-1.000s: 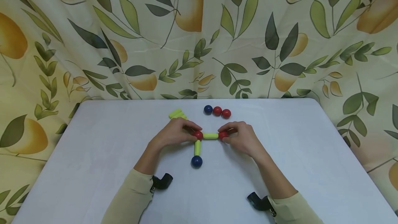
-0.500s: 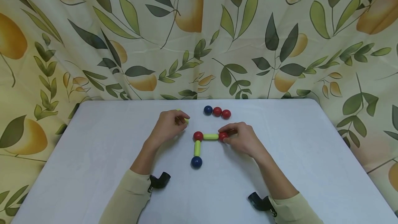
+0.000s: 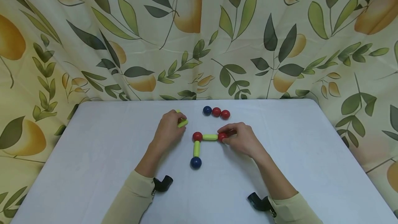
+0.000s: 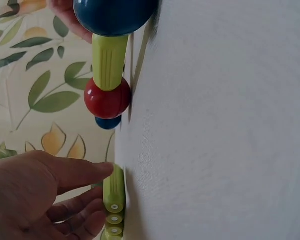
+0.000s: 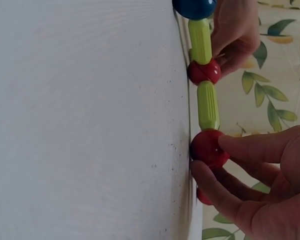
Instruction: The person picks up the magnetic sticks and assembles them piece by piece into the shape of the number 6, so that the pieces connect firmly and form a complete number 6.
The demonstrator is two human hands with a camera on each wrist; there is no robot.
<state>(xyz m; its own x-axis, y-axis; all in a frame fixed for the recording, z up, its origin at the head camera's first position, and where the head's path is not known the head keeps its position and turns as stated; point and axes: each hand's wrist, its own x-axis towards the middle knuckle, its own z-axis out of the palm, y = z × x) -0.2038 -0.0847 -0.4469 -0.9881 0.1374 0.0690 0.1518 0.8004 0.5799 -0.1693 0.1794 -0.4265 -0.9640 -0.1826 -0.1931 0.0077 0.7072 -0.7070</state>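
An L-shaped piece of balls and yellow-green magnetic building sticks lies on the table. A red corner ball [image 3: 197, 136] joins one stick [image 3: 210, 137] running right and another stick [image 3: 196, 149] running down to a blue ball [image 3: 196, 162]. My right hand [image 3: 244, 138] pinches the red end ball [image 5: 209, 149] between thumb and fingers. At the back left, my left hand [image 3: 168, 128] pinches a loose magnetic stick [image 4: 114, 189], thumb on its upper end. More loose sticks [image 4: 114, 219] lie right behind that one, partly hidden by the fingers.
Behind the L-shaped piece, a loose blue ball [image 3: 207, 110] and two red balls [image 3: 221, 113] sit in a row. The white table [image 3: 280, 123] ends at a patterned curtain [image 3: 199, 61] along the back.
My left hand has let go of the red corner ball, moved back and left to the loose sticks, and taken hold of one. The right hand stays at the red end ball.
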